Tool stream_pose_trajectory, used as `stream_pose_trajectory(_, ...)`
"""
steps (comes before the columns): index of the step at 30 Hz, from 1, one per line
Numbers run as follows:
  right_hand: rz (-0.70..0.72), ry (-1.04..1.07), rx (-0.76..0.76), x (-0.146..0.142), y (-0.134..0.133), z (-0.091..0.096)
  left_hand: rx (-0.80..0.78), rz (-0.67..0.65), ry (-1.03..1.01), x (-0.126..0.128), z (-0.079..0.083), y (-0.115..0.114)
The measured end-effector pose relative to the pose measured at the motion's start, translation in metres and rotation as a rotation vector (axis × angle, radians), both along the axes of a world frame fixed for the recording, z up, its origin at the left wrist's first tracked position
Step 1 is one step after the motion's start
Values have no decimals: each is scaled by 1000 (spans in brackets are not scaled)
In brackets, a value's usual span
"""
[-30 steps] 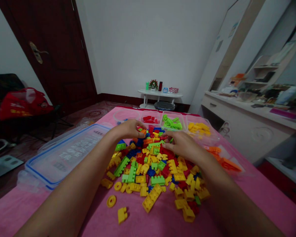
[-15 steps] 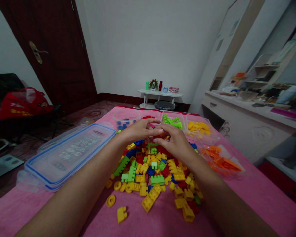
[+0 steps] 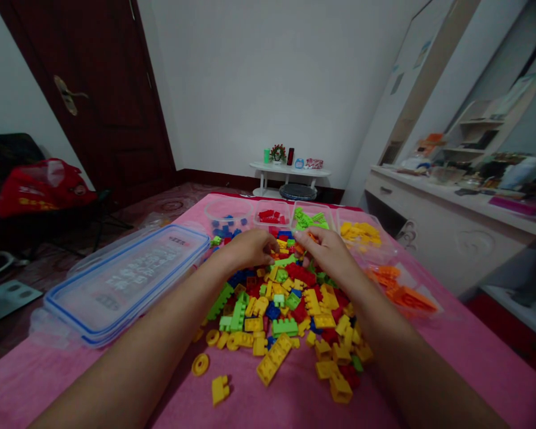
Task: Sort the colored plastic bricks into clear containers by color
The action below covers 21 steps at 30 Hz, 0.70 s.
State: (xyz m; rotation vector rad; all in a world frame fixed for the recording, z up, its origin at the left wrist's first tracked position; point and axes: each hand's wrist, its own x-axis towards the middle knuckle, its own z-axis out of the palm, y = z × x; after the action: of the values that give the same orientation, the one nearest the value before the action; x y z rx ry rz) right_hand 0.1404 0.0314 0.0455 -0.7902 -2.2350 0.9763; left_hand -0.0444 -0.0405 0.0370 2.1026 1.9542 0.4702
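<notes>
Our right hand pinches an orange block at one o'clock on the block pile; our left hand curls at eleven (fingertips hidden, can't tell its grip). Single-color tubs fan eleven to three, probably for short reaches.

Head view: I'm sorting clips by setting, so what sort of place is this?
Likely a room in a home: a panelled door at left, a cluttered dresser at right, and toy blocks on a pink cloth.
</notes>
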Motion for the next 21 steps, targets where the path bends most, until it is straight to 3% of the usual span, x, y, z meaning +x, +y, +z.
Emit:
stream_pose_trajectory(5,63,146,-287,-1,-4,3,-95,0,-150,-9,-3,2)
stream_pose_trajectory(8,61,197,-336,0,-6,5,-44,22,-238,-12,1,4)
stream_pose_trajectory(12,7,162,-269,1,-2,2,134,115,-570,-9,19,-1)
stream_pose_trajectory(16,-45,-28,-43,2,5,-3,206,104,-795,3,40,-14)
stream_pose_trajectory(18,-39,-41,24,1,6,-4,212,96,-834,9,44,-17)
stream_pose_trajectory(21,1,60,-27,-1,0,0,213,107,-916,18,42,-14)
